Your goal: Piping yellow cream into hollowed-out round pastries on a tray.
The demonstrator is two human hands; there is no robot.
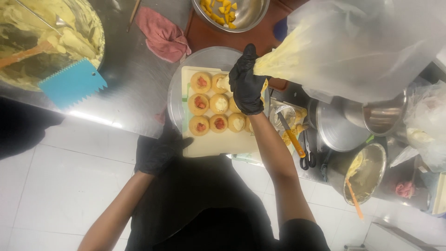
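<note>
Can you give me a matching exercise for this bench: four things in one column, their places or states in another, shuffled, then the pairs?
Things:
1. clear piping bag of yellow cream
2. blue toothed plastic scraper
3. pink crumpled cloth
4. black-gloved left hand

Places or states:
A. lies on the steel counter, beyond the board
B. rests at the near edge of the cream cutting board
C. leans against the big cream bowl
D. gripped by the black-gloved right hand

Pairs: 1-D, 2-C, 3-A, 4-B

Right hand [246, 81] squeezes piping bag [325, 51] over pastries [218, 103].
</note>
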